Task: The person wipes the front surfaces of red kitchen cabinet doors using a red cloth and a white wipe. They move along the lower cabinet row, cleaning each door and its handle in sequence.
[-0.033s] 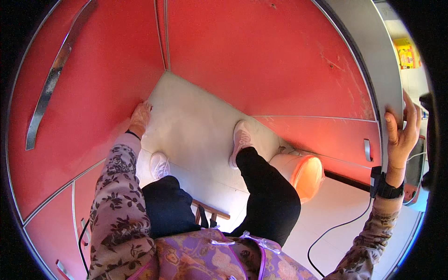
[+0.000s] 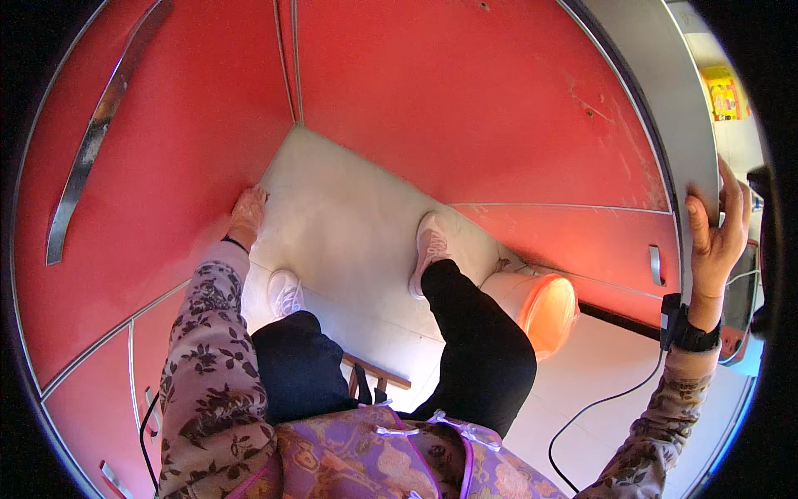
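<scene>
Low on the left, my left hand (image 2: 248, 211) touches the red cabinet panel (image 2: 191, 141) near its bottom edge. Its fingers are mostly hidden and blurred, so whether they hold anything cannot be made out. On the right, my right hand (image 2: 718, 237) rests on the edge of the grey-white countertop (image 2: 694, 125). Its thumb is spread away from the fingers, and it holds nothing visible. A black band with a small dark box and cable (image 2: 619, 402) is at my right wrist.
Beside my right foot, a white bucket with an orange lining (image 2: 549, 316) stands against the red cabinets (image 2: 465, 100). A wooden stool (image 2: 378, 373) shows between my legs. A long metal handle (image 2: 91, 150) runs along the left panel. A yellow packet (image 2: 723, 93) lies on the counter.
My left hand has shifted very slightly toward me along the panel. My right hand stays on the countertop edge.
</scene>
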Tool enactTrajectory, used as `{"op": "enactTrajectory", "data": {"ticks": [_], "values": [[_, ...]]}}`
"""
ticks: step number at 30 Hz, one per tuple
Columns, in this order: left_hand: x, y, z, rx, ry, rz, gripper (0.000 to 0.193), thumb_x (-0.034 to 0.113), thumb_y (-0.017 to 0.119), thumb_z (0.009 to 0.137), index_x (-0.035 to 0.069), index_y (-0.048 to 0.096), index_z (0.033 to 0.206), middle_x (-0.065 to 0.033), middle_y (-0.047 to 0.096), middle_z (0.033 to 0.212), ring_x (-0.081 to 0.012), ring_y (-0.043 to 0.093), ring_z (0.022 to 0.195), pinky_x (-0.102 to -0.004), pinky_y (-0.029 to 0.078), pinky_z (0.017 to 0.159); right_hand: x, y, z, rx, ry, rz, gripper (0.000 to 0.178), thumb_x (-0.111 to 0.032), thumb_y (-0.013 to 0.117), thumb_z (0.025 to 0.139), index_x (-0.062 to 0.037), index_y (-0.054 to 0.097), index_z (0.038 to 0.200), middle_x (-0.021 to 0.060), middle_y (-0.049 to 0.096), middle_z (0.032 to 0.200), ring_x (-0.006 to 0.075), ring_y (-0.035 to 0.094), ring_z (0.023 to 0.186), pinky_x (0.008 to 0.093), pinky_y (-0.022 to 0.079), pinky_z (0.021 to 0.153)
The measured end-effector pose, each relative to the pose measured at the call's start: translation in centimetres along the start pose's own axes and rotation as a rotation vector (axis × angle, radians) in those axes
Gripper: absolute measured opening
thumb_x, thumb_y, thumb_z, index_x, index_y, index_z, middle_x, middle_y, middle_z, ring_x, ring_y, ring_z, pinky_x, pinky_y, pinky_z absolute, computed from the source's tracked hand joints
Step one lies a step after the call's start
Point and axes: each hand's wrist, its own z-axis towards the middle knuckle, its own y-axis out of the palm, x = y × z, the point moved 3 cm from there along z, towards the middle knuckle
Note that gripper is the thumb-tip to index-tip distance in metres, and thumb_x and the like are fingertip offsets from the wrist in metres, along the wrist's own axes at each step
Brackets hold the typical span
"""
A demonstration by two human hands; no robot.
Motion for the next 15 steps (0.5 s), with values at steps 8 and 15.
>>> {"op": "enactTrajectory", "data": {"ticks": [8, 15], "values": [[2.4, 5.3, -9.9, -0.227, 0.026, -0.11, 0.054, 0.022, 0.037, 0.098, 0.004, 0.035, 0.149, -0.0089, 0.032, 0.156, -0.0233, 0.028, 0.144, -0.0409, 0.022, 0.115, -0.4, 1.1, 0.2, -0.021, 0.02, 0.167, 0.051, -0.024, 0.075, 0.085, -0.0024, 0.057, 0.128, 0.01, 0.059, 0.099, 0.019, 0.062, 0.093, 0.0295, 0.049, 0.083], [2.6, 4.6, -13.2, -0.157, 0.05, -0.201, 0.052, 0.021, 0.039, 0.098, 0.0, 0.038, 0.146, -0.0142, 0.037, 0.152, -0.0254, 0.039, 0.138, -0.04, 0.027, 0.112, 0.1, 2.2, 0.7, -0.028, -0.016, 0.153, 0.05, -0.023, 0.075, 0.085, -0.0047, 0.058, 0.128, 0.0104, 0.06, 0.099, 0.0196, 0.064, 0.091, 0.0298, 0.051, 0.08]]}}
